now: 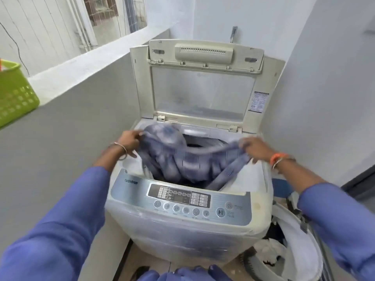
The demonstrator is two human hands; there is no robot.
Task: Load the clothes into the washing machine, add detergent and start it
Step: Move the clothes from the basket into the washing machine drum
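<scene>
A top-loading washing machine [178,226] stands in front of me with its lid [203,88] raised upright. A blue-grey patterned garment [182,161] hangs stretched over the drum opening, its lower part sagging into the tub. My left hand [129,140] grips the garment's left end over the tub's left rim. At the right rim my right hand [255,149] grips the other end. The garment is blurred. The control panel [182,199] faces me with a row of round buttons.
A white laundry basket [292,248] with dark and white clothes stands at the machine's lower right. A green plastic basket [16,92] sits on the ledge of the low wall to the left. Walls close in on both sides of the machine.
</scene>
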